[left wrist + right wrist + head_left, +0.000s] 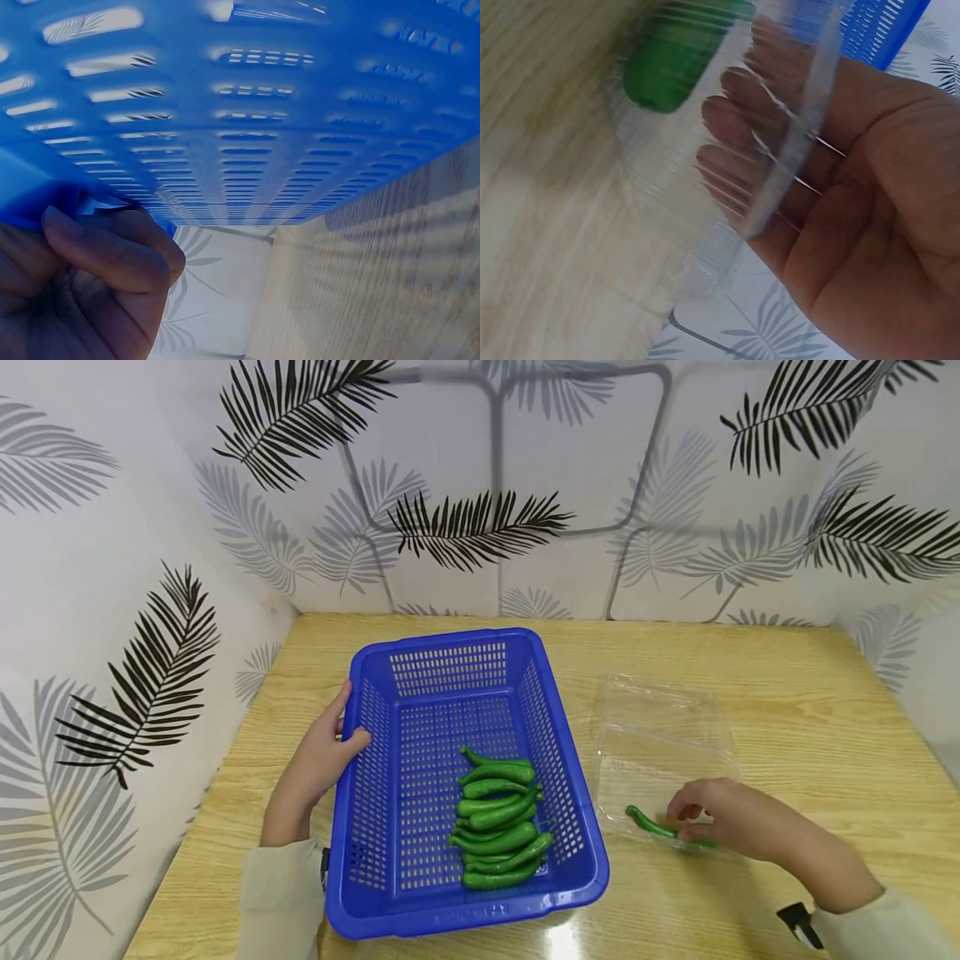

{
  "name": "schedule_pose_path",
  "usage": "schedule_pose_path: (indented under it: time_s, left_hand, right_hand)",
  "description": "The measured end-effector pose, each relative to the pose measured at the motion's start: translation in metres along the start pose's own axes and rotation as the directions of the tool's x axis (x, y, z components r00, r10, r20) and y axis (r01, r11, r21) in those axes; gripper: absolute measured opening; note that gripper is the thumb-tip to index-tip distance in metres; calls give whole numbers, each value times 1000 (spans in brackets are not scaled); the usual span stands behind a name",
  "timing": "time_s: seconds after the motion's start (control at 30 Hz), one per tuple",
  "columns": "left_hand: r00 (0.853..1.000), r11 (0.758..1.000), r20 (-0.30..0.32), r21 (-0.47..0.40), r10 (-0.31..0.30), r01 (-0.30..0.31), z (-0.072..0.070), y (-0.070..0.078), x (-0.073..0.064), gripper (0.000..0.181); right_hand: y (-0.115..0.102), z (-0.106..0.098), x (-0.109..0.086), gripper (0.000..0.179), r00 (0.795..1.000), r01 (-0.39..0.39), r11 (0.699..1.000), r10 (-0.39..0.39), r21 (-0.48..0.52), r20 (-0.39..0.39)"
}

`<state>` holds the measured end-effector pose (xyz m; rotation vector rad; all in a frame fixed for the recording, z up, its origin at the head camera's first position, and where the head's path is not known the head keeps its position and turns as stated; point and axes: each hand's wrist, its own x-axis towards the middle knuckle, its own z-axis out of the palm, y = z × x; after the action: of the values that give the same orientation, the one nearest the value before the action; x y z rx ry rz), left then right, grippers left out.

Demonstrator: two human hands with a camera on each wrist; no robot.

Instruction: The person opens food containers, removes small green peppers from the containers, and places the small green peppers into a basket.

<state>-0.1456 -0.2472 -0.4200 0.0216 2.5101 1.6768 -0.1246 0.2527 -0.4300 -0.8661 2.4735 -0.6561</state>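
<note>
A blue plastic basket [390, 922] stands on the table, with several green chili peppers [498, 818] piled in its right front part. My left hand [326, 752] grips the basket's left rim, fingers outside and thumb over the edge. To the right lies a clear plastic container [652, 752], its lid folded back. At its front part my right hand [738, 818] pinches a single green chili pepper [648, 822] with curled fingers. In the right wrist view the fingers [731, 120] show through the clear wall, and the pepper's blunt end [664, 82] lies beside them; the pinch itself is hidden.
The wooden table [810, 710] runs behind and right of the container. A leaf-patterned cloth [480, 460] hangs along the back and the sides. The basket's right wall stands close to the container's left edge.
</note>
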Motion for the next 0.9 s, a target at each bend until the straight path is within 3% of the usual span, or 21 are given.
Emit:
schedule_pose_path:
  time_s: [0.27,0.6,0.7,0.9]
  left_hand:
    - [1000,1000,-1,-2,1,-1,0,3,-1,80]
    - [1000,1000,7,-16,13,-13,1,-2,2,81]
    - [1000,1000,2,-6,11,-11,1,-2,1,81]
    - [1000,1000,2,-7,16,-16,0,-3,1,80]
  right_hand:
    - [9,9,4,13,997,64,996,-66,60,36]
    - [6,3,1,14,998,10,994,-17,110,63]
    - [3,-4,-2,16,999,18,995,-22,102,33]
    - [-11,-22,-7,19,990,79,996,-82,-28,-116]
